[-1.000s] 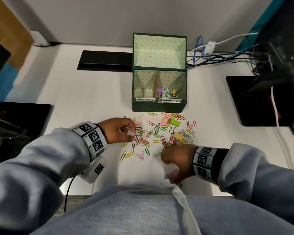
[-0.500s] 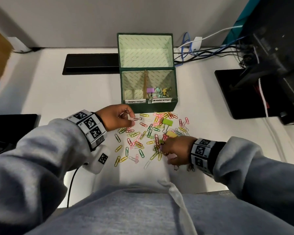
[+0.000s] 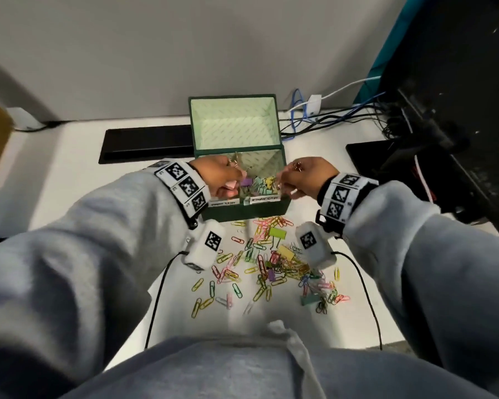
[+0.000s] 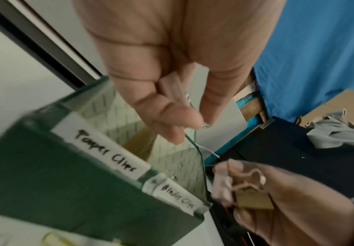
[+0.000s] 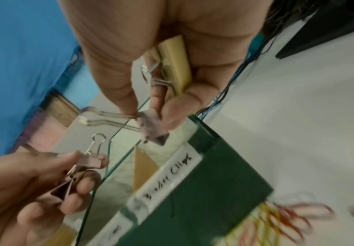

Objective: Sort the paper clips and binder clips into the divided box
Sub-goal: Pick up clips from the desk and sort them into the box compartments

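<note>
The green divided box [image 3: 242, 213] stands open, with labels "Paper Clips" on its left compartment and "Binder Clips" on its right. Several binder clips [image 3: 260, 184] lie in the right compartment. My left hand [image 3: 228, 182] hovers over the box's left side and pinches a pink binder clip [image 5: 87, 166]. Over the right side, my right hand [image 3: 285, 182] pinches another pink binder clip [image 5: 153, 128] and keeps a yellow binder clip [image 5: 176, 66] tucked in its palm. A pile of coloured paper clips [image 3: 265, 263] with a few binder clips lies on the table in front of the box.
The box lid [image 3: 234, 122] stands upright behind the compartments. A black strip [image 3: 147, 144] lies to the back left. Cables [image 3: 329, 125] and a black base [image 3: 386, 168] are to the right. The desk edge is near my body.
Both hands have lifted from the pile of clips and moved forward to the box, each carrying binder clips. The head view has tilted closer over the table.
</note>
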`<act>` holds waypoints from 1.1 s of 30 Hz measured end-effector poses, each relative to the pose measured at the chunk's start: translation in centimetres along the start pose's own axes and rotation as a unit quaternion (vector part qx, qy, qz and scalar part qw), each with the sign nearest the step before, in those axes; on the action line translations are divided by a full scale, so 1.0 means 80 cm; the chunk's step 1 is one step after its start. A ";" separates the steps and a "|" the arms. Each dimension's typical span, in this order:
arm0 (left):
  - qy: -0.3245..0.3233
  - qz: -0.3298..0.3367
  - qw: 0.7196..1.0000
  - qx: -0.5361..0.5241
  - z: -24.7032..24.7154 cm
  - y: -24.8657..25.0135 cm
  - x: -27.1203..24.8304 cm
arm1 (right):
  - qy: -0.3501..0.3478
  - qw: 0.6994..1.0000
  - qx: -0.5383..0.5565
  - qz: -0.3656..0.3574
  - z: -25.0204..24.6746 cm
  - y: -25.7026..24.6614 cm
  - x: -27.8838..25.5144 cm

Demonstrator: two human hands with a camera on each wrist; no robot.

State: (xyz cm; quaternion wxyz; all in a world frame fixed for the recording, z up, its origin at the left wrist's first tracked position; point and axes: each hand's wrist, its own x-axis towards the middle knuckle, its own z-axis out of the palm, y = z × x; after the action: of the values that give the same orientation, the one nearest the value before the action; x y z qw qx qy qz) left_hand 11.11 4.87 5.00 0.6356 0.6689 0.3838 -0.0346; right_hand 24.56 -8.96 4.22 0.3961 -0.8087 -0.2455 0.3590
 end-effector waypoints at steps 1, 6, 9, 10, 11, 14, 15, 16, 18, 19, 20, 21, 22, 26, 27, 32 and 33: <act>0.010 0.006 1.000 0.008 0.005 0.007 0.005 | 0.012 1.000 0.022 0.004 0.000 -0.006 0.010; 0.055 0.038 0.996 0.061 0.022 0.021 0.028 | 0.048 0.998 -0.042 -0.011 0.010 -0.014 0.036; 0.062 0.049 0.993 0.089 0.026 0.022 0.039 | 0.029 0.993 -0.110 -0.022 0.014 -0.023 0.028; 0.070 0.054 0.991 0.100 0.027 0.022 0.040 | 0.017 0.990 -0.137 -0.034 0.014 -0.026 0.026; 0.075 0.052 0.989 0.114 0.029 0.023 0.039 | 0.010 0.987 -0.153 -0.045 0.013 -0.029 0.024; 0.086 0.060 0.970 0.218 0.030 0.026 0.038 | 0.003 0.986 -0.163 -0.043 0.011 -0.032 0.019; 0.087 0.063 0.965 0.238 0.031 0.027 0.036 | 0.000 0.987 -0.156 -0.043 0.011 -0.033 0.017; 0.080 0.070 0.964 0.244 0.032 0.027 0.035 | -0.002 0.989 -0.137 -0.047 0.009 -0.032 0.013; 0.068 0.087 0.962 0.249 0.036 0.028 0.029 | -0.001 0.994 -0.088 -0.067 0.004 -0.026 0.004; 0.068 0.100 0.961 0.249 0.037 0.027 0.024 | 0.001 0.994 -0.077 -0.080 -0.001 -0.021 -0.004; 0.067 0.119 0.958 0.253 0.038 0.025 0.019 | 0.003 0.991 -0.092 -0.093 -0.007 -0.014 -0.014; 0.061 0.140 0.952 0.266 0.038 0.021 0.012 | 0.002 0.985 -0.135 -0.107 -0.012 -0.004 -0.023; 0.047 0.162 0.942 0.288 0.038 0.017 0.004 | -0.005 0.973 -0.196 -0.124 -0.016 0.008 -0.033; -0.089 0.169 0.886 0.422 0.046 -0.015 -0.026 | -0.143 0.884 -0.425 -0.131 -0.018 0.056 -0.066; -0.121 0.165 0.865 0.458 0.051 -0.025 -0.030 | -0.181 0.864 -0.455 -0.120 -0.014 0.068 -0.071; -0.204 0.170 0.793 0.549 0.087 -0.069 -0.038 | -0.187 0.854 -0.482 -0.060 -0.012 0.117 -0.085; -0.213 0.173 0.788 0.552 0.093 -0.073 -0.038 | -0.176 0.859 -0.478 -0.049 -0.017 0.121 -0.087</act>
State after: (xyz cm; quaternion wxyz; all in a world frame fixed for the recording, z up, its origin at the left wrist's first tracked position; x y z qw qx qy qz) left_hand 9.03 -3.66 0.39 0.2195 0.9365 0.0319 -0.2715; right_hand 22.41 -19.80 -0.44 -0.0719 -0.8089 -0.4922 0.3134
